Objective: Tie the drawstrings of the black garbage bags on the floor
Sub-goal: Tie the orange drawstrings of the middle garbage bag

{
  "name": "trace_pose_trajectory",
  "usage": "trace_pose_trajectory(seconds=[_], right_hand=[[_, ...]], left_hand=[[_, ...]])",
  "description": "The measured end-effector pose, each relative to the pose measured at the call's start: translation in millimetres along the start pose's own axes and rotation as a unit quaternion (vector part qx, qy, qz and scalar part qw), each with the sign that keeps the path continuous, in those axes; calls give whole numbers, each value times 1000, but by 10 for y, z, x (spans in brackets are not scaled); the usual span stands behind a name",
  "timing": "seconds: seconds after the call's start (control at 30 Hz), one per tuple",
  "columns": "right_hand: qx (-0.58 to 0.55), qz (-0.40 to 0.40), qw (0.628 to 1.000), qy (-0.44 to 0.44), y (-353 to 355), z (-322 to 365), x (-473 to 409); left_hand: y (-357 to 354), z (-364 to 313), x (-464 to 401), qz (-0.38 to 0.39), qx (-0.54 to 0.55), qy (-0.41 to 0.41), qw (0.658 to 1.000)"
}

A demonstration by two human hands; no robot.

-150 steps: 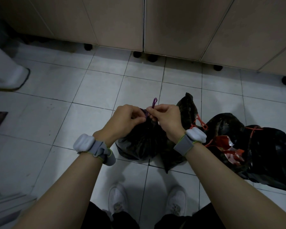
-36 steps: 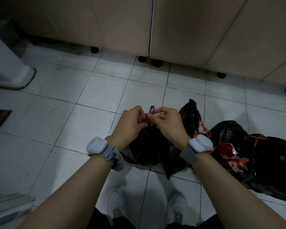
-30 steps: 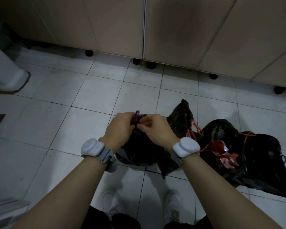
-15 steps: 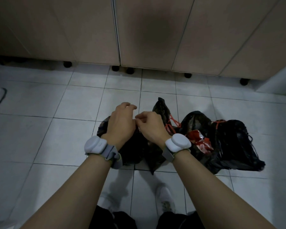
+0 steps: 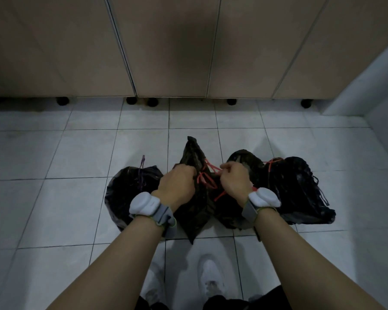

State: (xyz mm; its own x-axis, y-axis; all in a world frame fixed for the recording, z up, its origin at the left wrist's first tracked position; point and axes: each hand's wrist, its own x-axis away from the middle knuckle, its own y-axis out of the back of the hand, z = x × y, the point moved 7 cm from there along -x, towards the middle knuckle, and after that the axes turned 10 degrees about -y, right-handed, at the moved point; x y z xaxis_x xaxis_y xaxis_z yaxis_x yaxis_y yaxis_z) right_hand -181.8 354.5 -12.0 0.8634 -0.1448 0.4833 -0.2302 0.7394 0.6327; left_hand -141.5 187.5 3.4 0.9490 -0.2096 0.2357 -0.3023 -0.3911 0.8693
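Observation:
Three black garbage bags lie in a row on the tiled floor. The left bag (image 5: 130, 189) is closed, its purple drawstring (image 5: 141, 173) sticking up in a knot. Over the middle bag (image 5: 195, 211), which has a red drawstring (image 5: 205, 179), my left hand (image 5: 177, 183) grips the gathered neck and one red strand. My right hand (image 5: 234, 180) pinches the other red strand on the right side. The right bag (image 5: 300, 191) also shows a red drawstring (image 5: 272, 164) at its top.
Beige cabinet doors (image 5: 166, 52) on short black feet stand just behind the bags. A white wall corner (image 5: 367, 86) closes the right side. My white shoes (image 5: 211, 278) stand on the tiles below the bags.
Both hands have let go of the left bag's purple drawstring and moved right onto the middle bag's red drawstring. The view has swung right too.

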Motion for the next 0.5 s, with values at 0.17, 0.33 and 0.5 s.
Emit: trace_pose_trajectory(seconds=[0.17,0.33,0.5], right_hand=[[30,6,999,-27,75,-226,-234],[67,4,998,0,-45,-168,-302],[219,32,975,14,-236,-251,-408]], left_hand=[[-334,-135,-250,90,-15,-19,996],[-577,-211,-336,143,-63,-10,988],[-651,-258,-440,168,-92,-13,981]])
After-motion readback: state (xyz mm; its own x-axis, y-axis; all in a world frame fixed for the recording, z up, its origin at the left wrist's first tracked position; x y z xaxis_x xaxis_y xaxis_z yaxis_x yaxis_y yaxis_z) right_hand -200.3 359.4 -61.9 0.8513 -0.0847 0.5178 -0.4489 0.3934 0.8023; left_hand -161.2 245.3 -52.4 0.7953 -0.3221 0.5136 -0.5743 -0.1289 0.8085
